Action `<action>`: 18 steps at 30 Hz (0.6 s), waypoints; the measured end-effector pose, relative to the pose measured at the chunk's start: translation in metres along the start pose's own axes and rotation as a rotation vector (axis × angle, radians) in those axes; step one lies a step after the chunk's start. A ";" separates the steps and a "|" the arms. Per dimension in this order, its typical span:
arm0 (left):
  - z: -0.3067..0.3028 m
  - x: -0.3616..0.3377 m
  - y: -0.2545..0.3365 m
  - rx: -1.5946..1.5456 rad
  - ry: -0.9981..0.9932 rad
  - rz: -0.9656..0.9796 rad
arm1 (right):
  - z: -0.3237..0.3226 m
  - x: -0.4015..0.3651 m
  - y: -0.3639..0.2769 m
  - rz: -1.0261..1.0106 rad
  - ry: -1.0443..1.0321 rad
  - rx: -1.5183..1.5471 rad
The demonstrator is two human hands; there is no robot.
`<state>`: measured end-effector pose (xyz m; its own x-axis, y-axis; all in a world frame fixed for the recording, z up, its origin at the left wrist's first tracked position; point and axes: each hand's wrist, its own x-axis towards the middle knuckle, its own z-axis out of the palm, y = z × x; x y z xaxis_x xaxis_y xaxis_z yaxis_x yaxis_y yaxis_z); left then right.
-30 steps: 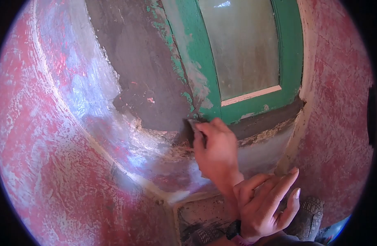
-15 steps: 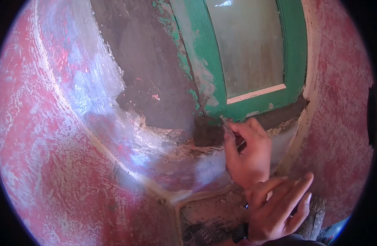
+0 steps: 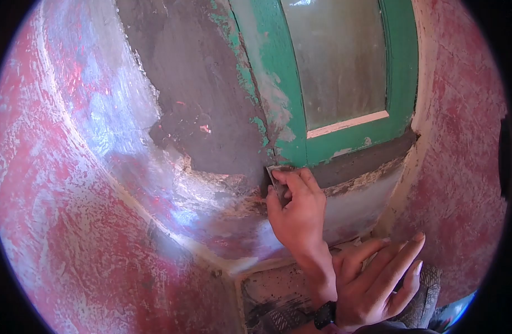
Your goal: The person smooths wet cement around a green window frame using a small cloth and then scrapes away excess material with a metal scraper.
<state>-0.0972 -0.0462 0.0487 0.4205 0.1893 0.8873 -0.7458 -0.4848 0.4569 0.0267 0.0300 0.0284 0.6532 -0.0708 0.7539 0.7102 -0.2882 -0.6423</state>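
My right hand [image 3: 299, 214] pinches a thin flat piece [image 3: 272, 178] between thumb and fingers. Its edge meets the dark grey plaster just below the lower left corner of a green window frame [image 3: 350, 147]. At the lower right, my left hand [image 3: 373, 278] has its fingers extended and apart, with nothing visible in it. My right forearm passes behind my left hand. A dark watch [image 3: 324, 315] sits by my left wrist. The smoothed grey plaster [image 3: 203, 89] covers the surface left of the frame, with flakes of green paint along their border.
A cloudy glass pane [image 3: 342, 67] fills the frame. Rough broken plaster [image 3: 217, 181] runs under the grey patch. Worn red walls [image 3: 467, 156] flank the recess, and a pale ridge [image 3: 122, 192] curves down its left side. Patterned cloth [image 3: 426, 295] shows at the lower right.
My right hand has moved left with the thin piece, from under the green frame to its lower left corner. My left hand has barely moved and stays open.
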 end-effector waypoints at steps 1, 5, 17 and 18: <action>0.000 -0.001 -0.002 -0.014 -0.011 -0.019 | 0.001 -0.001 0.001 -0.008 -0.002 0.015; -0.002 0.001 -0.005 -0.010 -0.036 -0.055 | -0.002 0.003 -0.002 -0.002 -0.063 -0.009; 0.003 0.000 -0.002 0.031 -0.047 -0.067 | -0.026 0.016 -0.005 -0.044 -0.157 -0.086; 0.002 0.001 -0.001 0.042 -0.047 -0.066 | -0.020 0.013 -0.005 -0.036 -0.155 -0.082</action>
<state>-0.0952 -0.0472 0.0496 0.4923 0.1825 0.8511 -0.6937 -0.5083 0.5103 0.0261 0.0115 0.0438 0.6650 0.0869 0.7417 0.7139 -0.3656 -0.5972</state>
